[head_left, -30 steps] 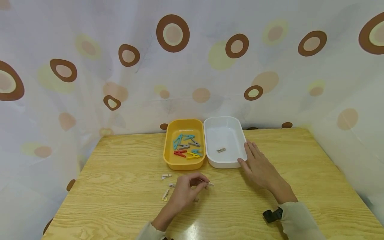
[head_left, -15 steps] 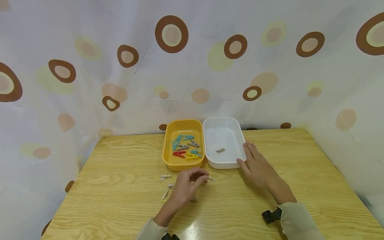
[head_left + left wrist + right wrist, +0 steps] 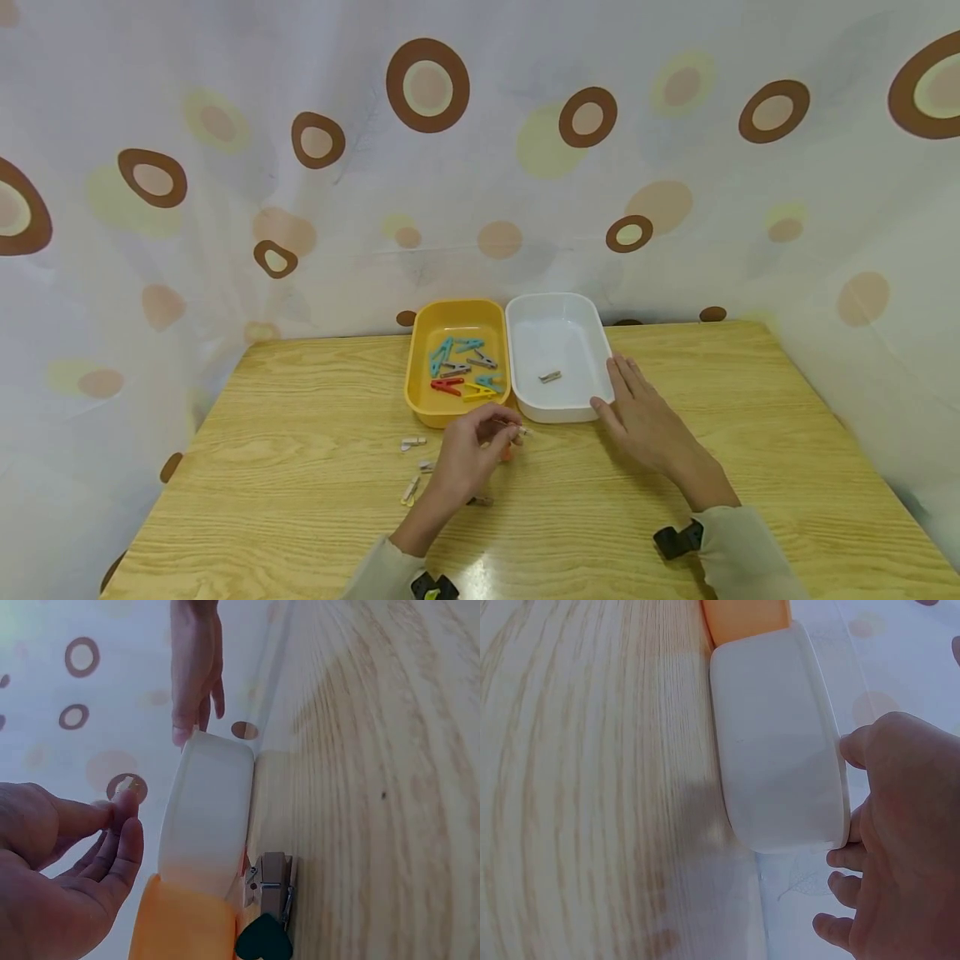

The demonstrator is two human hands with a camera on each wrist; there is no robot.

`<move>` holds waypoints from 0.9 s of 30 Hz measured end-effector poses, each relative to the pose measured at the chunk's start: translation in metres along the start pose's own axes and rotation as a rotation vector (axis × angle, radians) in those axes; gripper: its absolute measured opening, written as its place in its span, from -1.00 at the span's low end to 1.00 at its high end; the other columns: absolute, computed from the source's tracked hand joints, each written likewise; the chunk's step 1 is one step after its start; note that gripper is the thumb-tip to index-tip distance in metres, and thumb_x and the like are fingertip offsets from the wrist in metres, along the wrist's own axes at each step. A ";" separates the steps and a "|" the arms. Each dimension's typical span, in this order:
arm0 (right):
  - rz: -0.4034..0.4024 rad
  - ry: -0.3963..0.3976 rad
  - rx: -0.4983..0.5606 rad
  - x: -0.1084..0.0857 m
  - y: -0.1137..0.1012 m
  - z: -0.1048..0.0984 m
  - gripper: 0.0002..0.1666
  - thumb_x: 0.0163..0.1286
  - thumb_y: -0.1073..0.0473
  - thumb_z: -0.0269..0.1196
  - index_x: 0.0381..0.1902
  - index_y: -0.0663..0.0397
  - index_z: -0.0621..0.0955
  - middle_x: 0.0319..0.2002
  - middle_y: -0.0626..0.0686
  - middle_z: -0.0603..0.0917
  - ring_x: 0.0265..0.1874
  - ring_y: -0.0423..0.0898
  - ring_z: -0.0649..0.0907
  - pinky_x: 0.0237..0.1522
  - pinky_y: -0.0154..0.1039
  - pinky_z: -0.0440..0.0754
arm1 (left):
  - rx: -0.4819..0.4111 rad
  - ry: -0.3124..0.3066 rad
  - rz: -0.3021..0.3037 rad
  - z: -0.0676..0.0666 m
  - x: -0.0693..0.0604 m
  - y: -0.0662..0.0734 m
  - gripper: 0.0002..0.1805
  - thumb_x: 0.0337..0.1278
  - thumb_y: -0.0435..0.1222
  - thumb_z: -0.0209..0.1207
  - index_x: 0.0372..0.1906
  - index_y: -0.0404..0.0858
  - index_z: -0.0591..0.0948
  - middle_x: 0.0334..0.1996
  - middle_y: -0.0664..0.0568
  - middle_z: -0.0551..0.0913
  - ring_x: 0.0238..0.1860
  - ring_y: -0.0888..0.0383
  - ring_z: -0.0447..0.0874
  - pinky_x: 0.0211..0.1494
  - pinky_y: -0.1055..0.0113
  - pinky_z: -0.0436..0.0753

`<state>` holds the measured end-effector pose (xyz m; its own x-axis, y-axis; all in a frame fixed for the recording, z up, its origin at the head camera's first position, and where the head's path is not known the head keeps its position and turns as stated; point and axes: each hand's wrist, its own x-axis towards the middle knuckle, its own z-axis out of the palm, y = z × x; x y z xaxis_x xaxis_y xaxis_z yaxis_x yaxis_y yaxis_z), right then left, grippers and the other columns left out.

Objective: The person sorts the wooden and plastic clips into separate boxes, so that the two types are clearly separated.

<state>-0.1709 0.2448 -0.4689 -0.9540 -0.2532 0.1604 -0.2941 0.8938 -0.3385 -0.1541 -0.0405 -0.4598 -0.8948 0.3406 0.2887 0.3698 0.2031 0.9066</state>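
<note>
My left hand pinches a small pale wooden clothespin between thumb and fingertips, above the table in front of the two trays. The left wrist view shows the clothespin tip poking out past the fingers; the rest is hidden. My right hand rests on the rim of the white tray at its near right corner, fingers extended. One wooden clothespin lies inside that tray. Colored plastic clothespins, such as a red one, lie in the yellow tray.
Left of my left hand lie small wooden clothespins. Close to the left wrist camera is a clothespin with a dark green heart. An orange-red piece shows partly behind the left hand. A patterned curtain hangs behind the table.
My left hand has lifted the pinched clothespin and moved it forward toward the trays. An orange-red piece has come into sight beside that hand. My right hand stays on the white tray.
</note>
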 end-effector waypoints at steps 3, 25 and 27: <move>0.002 -0.004 0.000 0.000 0.000 0.000 -0.09 0.69 -0.16 -0.12 0.58 0.48 -0.02 0.59 0.42 -0.03 0.56 0.38 0.02 0.49 0.30 0.09 | -0.038 0.011 -0.009 0.001 0.003 0.000 -0.89 0.44 -0.43 0.20 -0.10 -0.36 0.71 -0.26 -0.08 0.77 -0.22 -0.18 0.80 -0.23 0.04 0.76; -0.003 0.005 0.004 -0.001 0.000 0.001 -0.11 0.69 -0.13 -0.10 0.58 0.50 0.00 0.59 0.43 -0.01 0.56 0.38 0.03 0.49 0.28 0.09 | -0.157 0.055 -0.004 0.006 0.018 -0.002 -0.91 0.41 -0.50 0.19 -0.14 -0.41 0.70 -0.20 -0.26 0.74 -0.23 -0.12 0.82 -0.13 0.05 0.76; -0.001 0.003 0.007 -0.001 0.000 0.001 -0.11 0.69 -0.13 -0.11 0.58 0.50 -0.01 0.59 0.42 -0.02 0.57 0.38 0.02 0.49 0.28 0.09 | -0.161 0.049 -0.006 0.006 0.018 -0.002 -0.91 0.40 -0.50 0.20 -0.16 -0.40 0.70 -0.22 -0.24 0.74 -0.23 -0.12 0.82 -0.12 0.02 0.76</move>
<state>-0.1698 0.2449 -0.4699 -0.9535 -0.2528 0.1639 -0.2955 0.8910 -0.3448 -0.1697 -0.0294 -0.4581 -0.9093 0.2941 0.2944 0.3233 0.0541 0.9447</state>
